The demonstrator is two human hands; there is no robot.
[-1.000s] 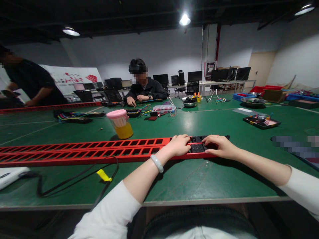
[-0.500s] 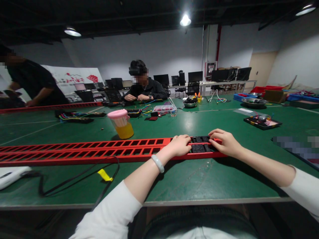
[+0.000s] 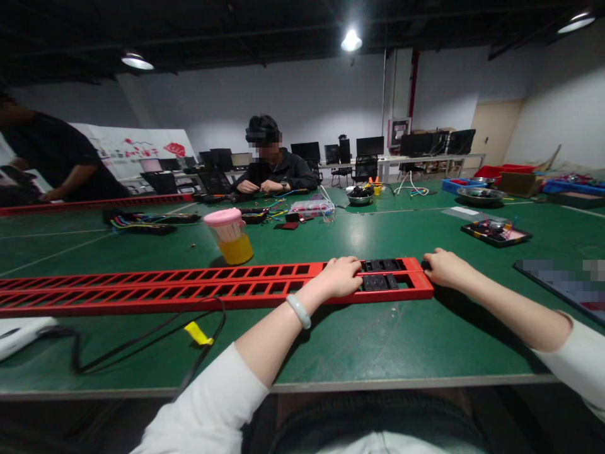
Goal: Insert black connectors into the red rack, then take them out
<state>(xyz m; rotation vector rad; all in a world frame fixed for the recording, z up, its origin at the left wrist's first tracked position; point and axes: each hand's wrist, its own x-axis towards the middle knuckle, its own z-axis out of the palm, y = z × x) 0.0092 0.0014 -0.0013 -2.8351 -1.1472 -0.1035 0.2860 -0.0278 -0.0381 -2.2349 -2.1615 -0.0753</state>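
Observation:
A long red slotted frame (image 3: 265, 291) lies across the table with two rows of openings. Near its right end, black modules (image 3: 375, 282) sit in both rows. My left hand (image 3: 338, 277), a pale bangle on its wrist, rests on the frame just left of those modules, fingers curled down over the middle rail. Just beyond the frame's right end is my right hand (image 3: 447, 268), closed, with a small black piece (image 3: 426, 265) at its fingertips. The piece is mostly hidden by the fingers.
A pink-lidded cup (image 3: 231, 238) stands behind the frame. A black cable (image 3: 142, 343) with a yellow tag runs in front of it. At right are a black tray of parts (image 3: 496, 233) and a metal bowl (image 3: 481, 195). A co-worker (image 3: 271, 164) sits opposite; another person stands at left.
My right hand has moved right, from over the black modules to past the frame's end, uncovering an opening there. My left hand has stayed in place.

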